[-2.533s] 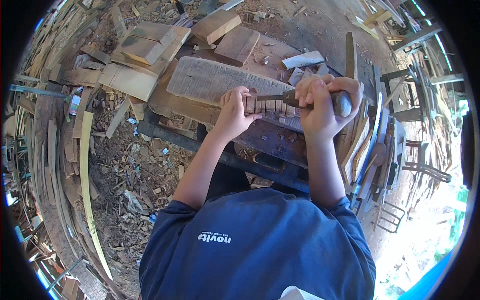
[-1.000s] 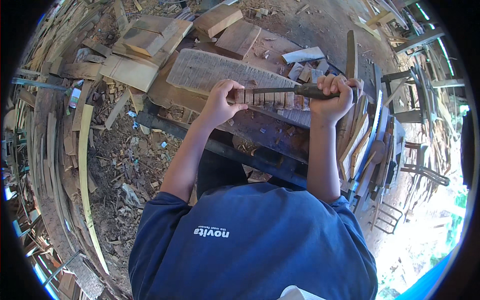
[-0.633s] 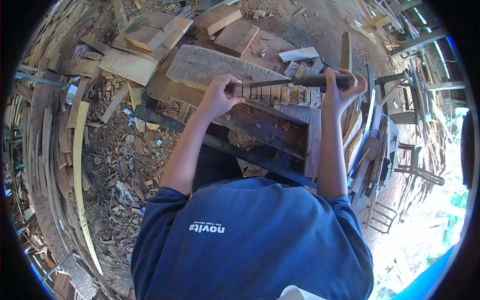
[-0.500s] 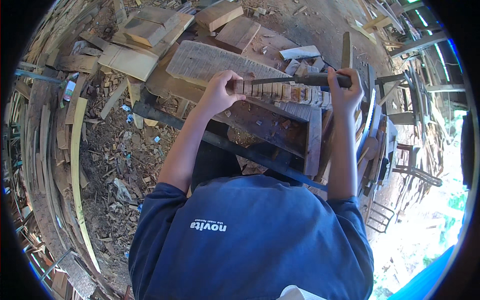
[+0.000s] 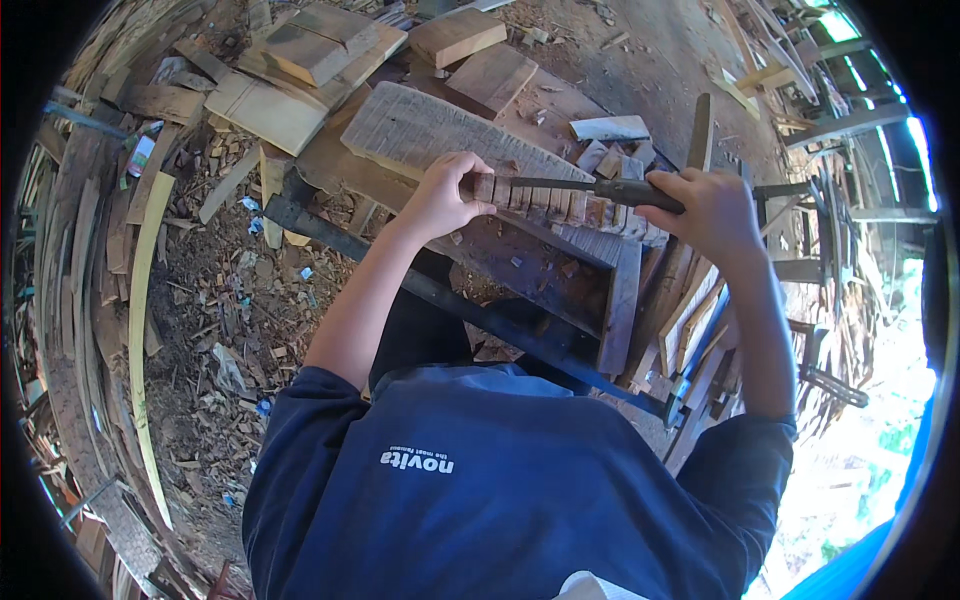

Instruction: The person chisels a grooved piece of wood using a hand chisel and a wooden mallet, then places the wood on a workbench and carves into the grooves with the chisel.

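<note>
My left hand (image 5: 447, 195) is closed round the left end of a brown piece of wood (image 5: 548, 203), which has a row of notches cut along it. In my right hand (image 5: 712, 215) is a thin-bladed hand tool (image 5: 630, 191) with a thick dark handle; whether it is a chisel, a file or a knife I cannot make out. Its narrow dark blade lies along the notched wood, with the tip close to my left fingers. Under and behind the wood is a thick, rough-sawn plank (image 5: 400, 120).
Cut wood blocks (image 5: 457, 37) and boards (image 5: 268, 108) lie beyond the plank. A dark bar (image 5: 330, 233) crosses in front of my legs. Chips and scraps cover the ground (image 5: 230, 310) at left. Long pale strips (image 5: 140, 350) and stacked timber (image 5: 690, 320) flank me.
My right hand has shifted and turned, its back now facing up over the handle, and the elbow has swung outward to the right. My left hand keeps its hold on the notched wood.
</note>
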`<state>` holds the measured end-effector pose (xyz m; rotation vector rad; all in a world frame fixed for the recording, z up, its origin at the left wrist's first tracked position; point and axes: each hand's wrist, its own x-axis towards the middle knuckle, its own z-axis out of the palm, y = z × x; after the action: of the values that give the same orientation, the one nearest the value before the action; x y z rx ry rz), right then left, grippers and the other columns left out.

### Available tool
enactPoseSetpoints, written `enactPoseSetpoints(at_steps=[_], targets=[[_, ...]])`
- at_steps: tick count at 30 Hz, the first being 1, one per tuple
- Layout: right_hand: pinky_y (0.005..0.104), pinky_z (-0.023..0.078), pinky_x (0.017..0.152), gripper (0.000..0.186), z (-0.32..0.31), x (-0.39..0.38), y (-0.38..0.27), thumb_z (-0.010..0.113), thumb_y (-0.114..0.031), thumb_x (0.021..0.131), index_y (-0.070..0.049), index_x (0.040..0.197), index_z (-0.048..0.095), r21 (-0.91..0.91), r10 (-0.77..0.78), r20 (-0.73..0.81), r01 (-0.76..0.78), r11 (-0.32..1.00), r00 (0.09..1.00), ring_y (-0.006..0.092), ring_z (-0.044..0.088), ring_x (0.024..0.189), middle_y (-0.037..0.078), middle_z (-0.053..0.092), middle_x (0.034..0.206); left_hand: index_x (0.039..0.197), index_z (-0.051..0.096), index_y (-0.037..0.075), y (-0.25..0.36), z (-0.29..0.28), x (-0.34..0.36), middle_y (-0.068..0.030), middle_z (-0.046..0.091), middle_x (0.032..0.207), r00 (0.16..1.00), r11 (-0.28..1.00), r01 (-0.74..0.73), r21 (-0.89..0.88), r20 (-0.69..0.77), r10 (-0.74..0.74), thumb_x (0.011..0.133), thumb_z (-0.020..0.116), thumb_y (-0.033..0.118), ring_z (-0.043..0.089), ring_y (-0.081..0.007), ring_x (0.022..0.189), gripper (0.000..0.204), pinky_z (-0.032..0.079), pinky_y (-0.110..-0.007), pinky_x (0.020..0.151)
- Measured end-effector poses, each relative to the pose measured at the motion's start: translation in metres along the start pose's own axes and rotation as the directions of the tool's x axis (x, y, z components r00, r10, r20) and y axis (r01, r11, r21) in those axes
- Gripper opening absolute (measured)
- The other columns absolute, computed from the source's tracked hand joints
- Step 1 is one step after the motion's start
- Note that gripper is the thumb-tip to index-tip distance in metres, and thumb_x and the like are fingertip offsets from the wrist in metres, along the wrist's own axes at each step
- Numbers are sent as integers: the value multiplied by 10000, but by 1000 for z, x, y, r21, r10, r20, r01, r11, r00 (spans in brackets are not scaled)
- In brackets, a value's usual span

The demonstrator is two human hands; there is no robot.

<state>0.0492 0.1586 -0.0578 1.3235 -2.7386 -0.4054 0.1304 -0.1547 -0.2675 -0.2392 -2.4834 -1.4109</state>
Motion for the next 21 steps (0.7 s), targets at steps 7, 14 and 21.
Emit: enactPoseSetpoints(at_steps=[7, 14, 21], targets=[[409, 528, 648, 291, -95, 82, -52, 816, -423, 777, -144, 847, 771, -119, -240, 147, 258, 959, 960, 282, 688, 674, 78, 676, 690, 1091, 675, 51, 1, -3, 0, -109, 681, 1095, 997, 997, 71, -33, 42, -70, 676, 926, 132, 617, -314, 1131, 491, 477, -405, 990], [411, 540, 640, 321, -72, 77, -50, 820, -423, 767, -114, 844, 778, -83, -85, 9, 85, 993, 996, 275, 699, 668, 86, 703, 695, 1018, 640, 48, -3, 1, -2, -118, 682, 1008, 999, 997, -8, -78, -49, 4, 644, 918, 95, 627, -358, 1042, 469, 481, -442, 917], [356, 558, 657, 398, 10, 16, -5, 918, -366, 655, -127, 952, 804, 295, 234, -27, -216, 931, 972, 231, 716, 712, 62, 739, 784, 1062, 629, 70, -5, 6, -4, -102, 664, 1064, 999, 999, -10, -40, -49, 9, 659, 906, 69, 611, -335, 1097, 488, 439, -435, 985]])
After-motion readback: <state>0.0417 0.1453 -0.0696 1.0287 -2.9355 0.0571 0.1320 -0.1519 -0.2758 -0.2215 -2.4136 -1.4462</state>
